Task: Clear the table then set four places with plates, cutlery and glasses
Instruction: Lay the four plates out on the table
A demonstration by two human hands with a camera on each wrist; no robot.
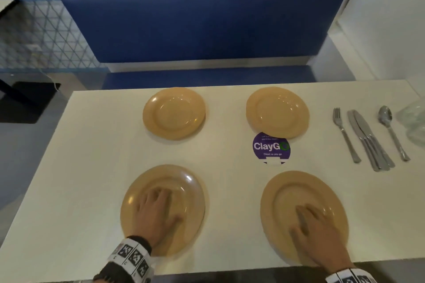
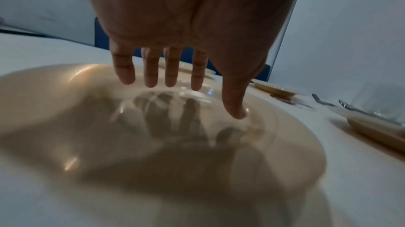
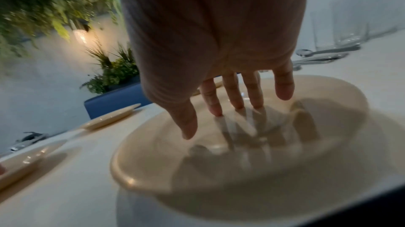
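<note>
A blue padded bench (image 1: 202,23) runs along the far side of the white table (image 1: 92,156), its seat tucked just behind the table's far edge. On the tabletop sits a round purple ClayGo sticker (image 1: 271,148) with white lettering. To the left, a white lattice screen (image 1: 43,37) with a pale blue frame stands behind a dark mat (image 1: 32,101) on the floor. Green potted plants (image 3: 111,71) rise behind the bench back, near a glowing wall lamp (image 3: 80,35).

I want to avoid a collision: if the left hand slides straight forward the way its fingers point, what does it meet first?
Probably the far left plate. The left hand lies flat on the near left plate, fingers pointing away and slightly right; only bare table lies between.
</note>
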